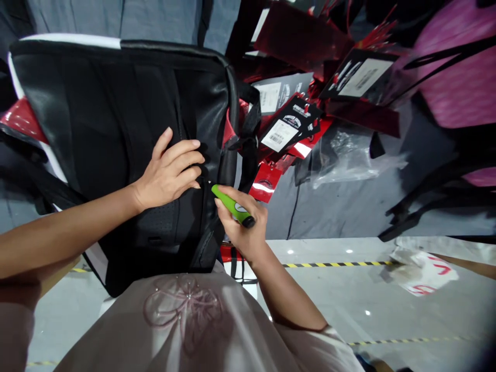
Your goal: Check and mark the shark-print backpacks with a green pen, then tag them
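Note:
A black bag (96,129) with white and red trim lies over the table edge in front of me. My left hand (166,173) rests flat on its black panel, palm down and fingers stretched out. Close to the bag's right edge, my right hand (244,217) is closed around a green pen-shaped tool with a black end (230,203). The tool's thin tip points up and left at the black fabric, just right of my left fingertips. Whether the tip touches the fabric I cannot tell.
Right of the bag lie black hang tags (281,133) with barcode labels, red tags (265,182) and a clear plastic bag (349,157) on a grey-covered table (333,212). A pink item (457,67) with black straps is at the far right. Yellow-black tape (337,264) marks the floor.

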